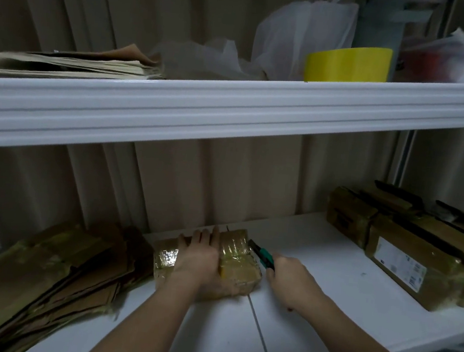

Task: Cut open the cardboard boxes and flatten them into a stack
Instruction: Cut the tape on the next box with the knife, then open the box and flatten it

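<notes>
A small cardboard box [236, 271] wrapped in shiny clear tape lies on the white lower shelf [315, 270]. My left hand [198, 255] rests flat on top of it, fingers straight and pointing away. My right hand [286, 273] grips a green and black utility knife [261, 255], whose tip touches the box's right end. A stack of flattened cardboard [36, 278] lies to the left of the box, close to its left end.
Taped cardboard boxes [406, 251] stand at the right on the lower shelf. The upper shelf [232, 110] holds folded brown paper [74, 61], white plastic bags [290, 41] and a yellow tape roll [348, 64]. A ribbed wall closes off the back.
</notes>
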